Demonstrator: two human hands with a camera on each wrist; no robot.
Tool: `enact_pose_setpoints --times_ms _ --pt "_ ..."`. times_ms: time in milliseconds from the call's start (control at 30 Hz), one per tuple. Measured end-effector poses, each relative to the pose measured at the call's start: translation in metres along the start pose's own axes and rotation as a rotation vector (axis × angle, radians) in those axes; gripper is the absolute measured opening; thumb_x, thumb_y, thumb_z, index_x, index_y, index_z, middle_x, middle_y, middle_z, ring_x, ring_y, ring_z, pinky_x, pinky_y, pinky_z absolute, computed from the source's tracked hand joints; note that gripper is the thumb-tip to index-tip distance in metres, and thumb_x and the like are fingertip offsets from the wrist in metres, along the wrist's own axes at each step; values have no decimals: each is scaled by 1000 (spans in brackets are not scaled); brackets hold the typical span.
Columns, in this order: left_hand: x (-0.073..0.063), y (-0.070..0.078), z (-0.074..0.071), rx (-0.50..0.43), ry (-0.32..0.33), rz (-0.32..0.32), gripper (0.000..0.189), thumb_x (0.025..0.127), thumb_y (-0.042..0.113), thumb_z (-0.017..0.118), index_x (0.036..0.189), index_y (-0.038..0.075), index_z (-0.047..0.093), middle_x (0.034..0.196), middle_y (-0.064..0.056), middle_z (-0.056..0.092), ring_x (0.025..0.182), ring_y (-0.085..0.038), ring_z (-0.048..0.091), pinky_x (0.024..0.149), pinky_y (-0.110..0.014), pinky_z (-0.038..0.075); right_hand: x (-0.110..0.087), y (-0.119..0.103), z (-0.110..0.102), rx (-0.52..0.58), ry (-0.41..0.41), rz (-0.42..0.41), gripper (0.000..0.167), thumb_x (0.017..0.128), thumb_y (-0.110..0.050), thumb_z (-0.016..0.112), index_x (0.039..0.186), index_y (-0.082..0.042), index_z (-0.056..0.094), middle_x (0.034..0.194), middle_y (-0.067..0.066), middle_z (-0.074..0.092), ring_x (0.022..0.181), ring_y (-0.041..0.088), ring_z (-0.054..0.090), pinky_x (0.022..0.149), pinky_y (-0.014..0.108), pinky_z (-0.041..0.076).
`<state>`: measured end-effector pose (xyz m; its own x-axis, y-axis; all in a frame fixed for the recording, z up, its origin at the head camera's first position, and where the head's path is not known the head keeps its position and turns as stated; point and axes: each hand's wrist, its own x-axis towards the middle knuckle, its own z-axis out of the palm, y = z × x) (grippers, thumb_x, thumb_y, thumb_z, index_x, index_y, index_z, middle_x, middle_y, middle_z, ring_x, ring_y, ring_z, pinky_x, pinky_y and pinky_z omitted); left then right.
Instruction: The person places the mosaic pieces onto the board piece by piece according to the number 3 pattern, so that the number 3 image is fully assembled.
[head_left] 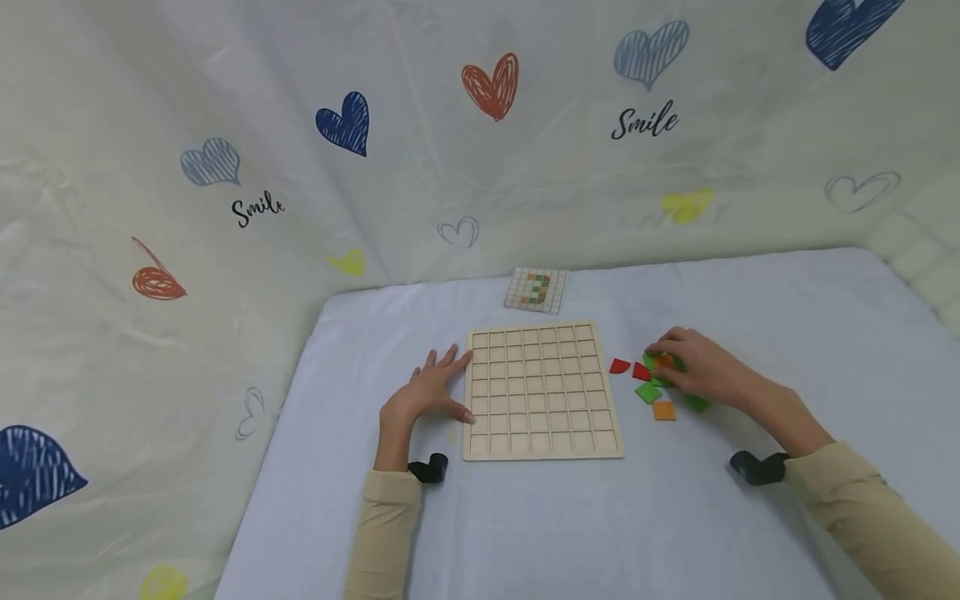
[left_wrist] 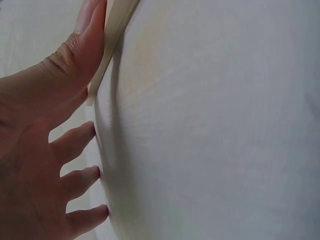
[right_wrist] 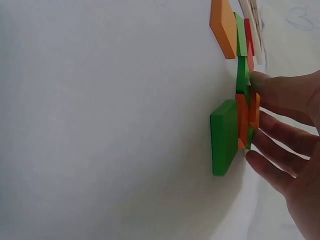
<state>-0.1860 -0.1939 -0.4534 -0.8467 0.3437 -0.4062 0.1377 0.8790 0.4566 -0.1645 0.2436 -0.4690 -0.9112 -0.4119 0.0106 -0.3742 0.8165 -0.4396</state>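
White cloth-covered tabletop (head_left: 540, 525) carries one pattern card (head_left: 536, 290) and one bare grid board (head_left: 538, 388); placement appears not begun, all visible tiles (head_left: 648, 392) lying outside. Left grip (head_left: 429, 390) is spread against the board's left edge. Right grip (head_left: 701, 364) (pinch not determinable) partly covers the tiles right of the board: two red visible, green and orange overlapping, uncountable.

Left forearm (head_left: 384, 533), one: beige-sleeved, entering near 7 o'clock, directed to 12. 
Left wrist (head_left: 393, 437), one: bare, bent toward 1 o'clock. 
Left hand (head_left: 429, 390), one: fingers (head_left: 461, 361) straight, splayed between 12 and 2 o'clock; thumb (head_left: 457, 409) stretched toward 4. 
Right forearm (head_left: 862, 508), one: beige-sleeved, entering from 4 o'clock, directed between 10 and 11. 
Right hand (head_left: 697, 364), one: pointing near 10 o'clock, fingers lightly bent, thumb opposed.
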Motion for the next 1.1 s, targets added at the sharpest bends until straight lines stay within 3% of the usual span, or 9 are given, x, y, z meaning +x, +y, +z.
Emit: enact_pose_setpoints --times_ms 233,400,567,733,900,967,1100 --pt "-4 -1 -1 -5 -1 -3 115 73 33 94 165 24 26 174 -6 8 159 -40 -5 127 -64 5 -1 1 -2 -9 25 -4 24 85 -1 79 108 5 73 109 21 69 102 39 63 89 55 59" --pt "-3 -2 -3 3 4 -11 115 73 34 94 165 25 26 174 -5 8 160 -40 -5 127 -64 5 -3 -1 -2 27 42 45 21 86 -1 76 107 2 71 111 19 68 106 38 59 92 57 57" --pt "-3 1 -4 -3 -1 3 114 74 32 94 165 23 26 174 -7 8 159 -41 -4 126 -65 5 -3 -3 -1 96 53 110 20 89 -6 78 106 -1 69 99 12 71 92 28 61 79 40 60" --pt "-2 3 -4 -1 -3 -4 114 73 32 94 165 23 26 174 -6 8 159 -41 -4 126 -65 5 -4 -4 0 115 93 61 19 88 -5 79 105 -3 71 93 5 73 84 20 64 71 20 55" --pt "-1 3 -4 7 0 -13 114 73 33 94 165 24 26 174 -5 8 159 -40 -5 127 -64 5 -6 -4 1 122 119 17 27 89 -5 78 115 -3 75 101 10 76 88 24 70 75 23 58" --pt "-1 4 -4 5 0 -16 114 74 33 94 165 25 26 174 -4 8 160 -40 -5 127 -64 5 -5 -5 2 129 124 19 27 89 -5 78 115 -3 76 105 13 77 90 27 72 77 27 61" --pt "-1 4 -3 3 5 -24 114 73 34 94 165 27 27 174 -4 8 160 -40 -5 127 -63 5 -3 -7 1 158 128 36 26 90 -6 78 115 -3 77 109 15 77 93 29 73 77 25 59"
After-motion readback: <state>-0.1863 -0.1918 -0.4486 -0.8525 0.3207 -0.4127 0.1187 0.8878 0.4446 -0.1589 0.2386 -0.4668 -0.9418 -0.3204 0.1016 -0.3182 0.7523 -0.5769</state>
